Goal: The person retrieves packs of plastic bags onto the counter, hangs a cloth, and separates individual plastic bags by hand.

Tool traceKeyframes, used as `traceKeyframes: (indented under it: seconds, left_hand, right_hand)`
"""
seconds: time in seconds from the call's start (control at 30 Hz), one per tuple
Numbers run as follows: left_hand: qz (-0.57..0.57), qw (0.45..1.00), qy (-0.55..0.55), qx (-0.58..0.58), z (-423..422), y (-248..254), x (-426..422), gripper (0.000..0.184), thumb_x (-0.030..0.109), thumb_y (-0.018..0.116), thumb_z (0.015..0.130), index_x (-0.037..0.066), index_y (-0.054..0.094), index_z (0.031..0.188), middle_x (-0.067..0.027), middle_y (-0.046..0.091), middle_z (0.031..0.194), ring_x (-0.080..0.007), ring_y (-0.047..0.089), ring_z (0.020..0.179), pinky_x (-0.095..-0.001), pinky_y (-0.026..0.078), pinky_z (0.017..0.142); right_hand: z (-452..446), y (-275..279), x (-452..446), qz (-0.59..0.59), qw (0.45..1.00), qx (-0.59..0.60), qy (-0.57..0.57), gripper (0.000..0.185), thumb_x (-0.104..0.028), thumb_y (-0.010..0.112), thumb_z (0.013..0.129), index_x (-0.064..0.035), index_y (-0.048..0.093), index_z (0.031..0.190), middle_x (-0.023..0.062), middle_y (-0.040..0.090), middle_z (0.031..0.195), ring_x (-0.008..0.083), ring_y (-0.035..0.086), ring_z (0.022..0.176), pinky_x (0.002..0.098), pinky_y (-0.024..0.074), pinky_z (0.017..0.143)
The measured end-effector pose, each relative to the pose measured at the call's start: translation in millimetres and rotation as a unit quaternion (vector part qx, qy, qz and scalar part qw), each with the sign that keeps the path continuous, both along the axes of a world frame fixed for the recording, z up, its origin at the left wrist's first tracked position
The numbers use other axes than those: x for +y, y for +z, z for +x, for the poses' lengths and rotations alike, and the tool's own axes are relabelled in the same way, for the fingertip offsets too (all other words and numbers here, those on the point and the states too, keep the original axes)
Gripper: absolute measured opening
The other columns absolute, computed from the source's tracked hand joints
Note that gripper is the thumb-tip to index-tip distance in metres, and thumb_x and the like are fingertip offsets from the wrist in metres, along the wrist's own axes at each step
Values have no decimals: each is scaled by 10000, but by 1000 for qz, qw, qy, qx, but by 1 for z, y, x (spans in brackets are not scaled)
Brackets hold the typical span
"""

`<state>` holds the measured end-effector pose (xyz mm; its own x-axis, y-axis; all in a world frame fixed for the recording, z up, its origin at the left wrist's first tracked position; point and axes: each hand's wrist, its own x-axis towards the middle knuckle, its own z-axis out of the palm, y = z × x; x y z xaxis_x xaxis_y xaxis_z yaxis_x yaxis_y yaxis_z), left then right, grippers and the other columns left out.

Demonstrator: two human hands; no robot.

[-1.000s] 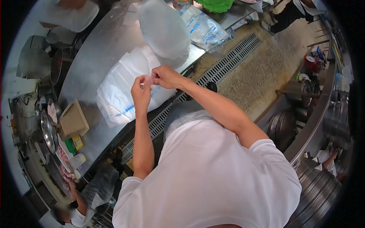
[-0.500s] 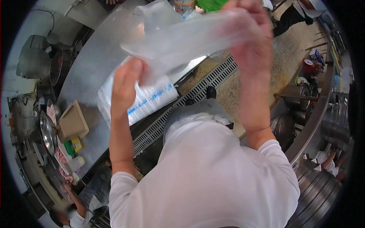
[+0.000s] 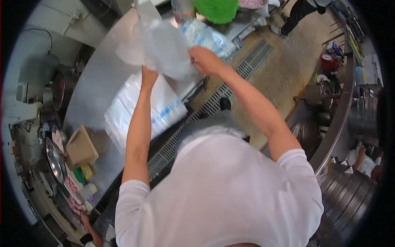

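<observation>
A thin translucent plastic bag [image 3: 166,49] is stretched between my two hands above the steel table. My left hand [image 3: 149,76] is closed on its lower edge. On the other side, my right hand [image 3: 205,61] pinches the bag's right edge. Under my left hand lies a stack of folded plastic bags [image 3: 166,113] with blue print, near the table's front edge. Just beyond my right hand is another blue-printed plastic package [image 3: 210,38]. Motion blurs the far part of the bag.
The steel table [image 3: 88,103] carries a tan tray [image 3: 82,147], a silver bowl [image 3: 55,160] and a green-yellow packet [image 3: 85,171] at left. A green item [image 3: 216,9] and a jar [image 3: 183,10] stand at the back. A floor drain grate [image 3: 247,68] runs alongside. Another person's legs [image 3: 297,16] are at upper right.
Both hands have moved away from me with the bag. My right hand has come down and left, closer to my left hand. The view has shifted, showing more of the green item.
</observation>
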<state>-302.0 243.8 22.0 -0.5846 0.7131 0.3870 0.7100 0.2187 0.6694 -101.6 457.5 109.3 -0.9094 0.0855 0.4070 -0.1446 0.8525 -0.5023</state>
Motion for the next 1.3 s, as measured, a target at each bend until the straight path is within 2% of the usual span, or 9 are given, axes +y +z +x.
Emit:
traceKeyframes:
  seconds: [0.1,0.27,0.37,0.47,0.57,0.83,0.9,1.0,1.3]
  left_hand:
    - [-13,994,98,45,10,17,-7,399,133,620,828,-10,598,1200,-158,617,1200,-309,574,1082,-433,387,1033]
    - [190,893,100,-396,64,40,4,354,214,663,842,41,606,1146,-142,636,1110,-284,608,977,-435,399,1011]
    - [-112,915,98,374,-1,-125,-31,284,252,541,980,126,603,1226,-96,654,1104,-237,621,947,-376,527,828]
    - [77,969,95,-213,2,-94,-4,411,183,690,844,44,551,1204,-84,588,1117,-185,595,966,-309,518,837]
    - [157,917,18,-366,3,-29,-29,559,150,731,817,78,518,1328,-86,595,1119,-188,599,987,-320,518,882]
    - [-24,992,0,120,-48,1,-16,372,238,576,960,81,545,1296,-76,605,1151,-168,600,1000,-327,538,813]
    - [-124,988,48,72,-57,12,-23,352,152,540,978,45,505,1311,-90,625,1147,-223,633,996,-347,547,857]
    - [207,857,-191,-431,-28,8,2,207,190,555,974,90,617,1144,-46,657,981,-133,612,821,-304,530,686]
    - [1,885,116,-452,47,56,-10,202,140,573,927,34,586,1098,-86,656,793,-213,667,678,-327,543,596]
  right_hand:
    - [9,12,-21,5,997,74,-32,172,-49,653,703,-50,555,845,135,589,884,359,565,927,464,453,831]
    - [35,18,-71,-3,985,140,-100,179,-35,649,698,-52,569,857,123,593,958,334,536,1010,491,415,897]
    - [33,-64,-61,6,995,42,-87,167,-52,632,700,-54,603,864,118,601,1043,336,525,1090,520,394,955]
    - [27,-76,-42,-39,993,51,-99,174,-52,611,725,-45,627,898,131,611,1036,359,549,1054,493,432,902]
    - [31,-45,-44,-264,939,59,-212,268,-34,589,790,-14,625,1056,156,638,1017,362,608,962,408,489,858]
    - [-24,-40,-15,-360,917,49,-164,362,18,542,823,2,589,1182,157,660,1140,248,672,903,341,521,808]
    - [-33,-44,-11,-341,921,60,-176,326,21,555,801,10,612,1122,185,684,1060,320,683,882,379,524,808]
    - [-42,-53,2,-354,920,8,-169,213,12,587,799,12,646,1004,176,702,926,317,689,867,387,526,784]
    - [-48,-55,10,-326,894,54,-304,154,-123,648,857,10,656,934,162,703,849,302,682,743,378,527,692]
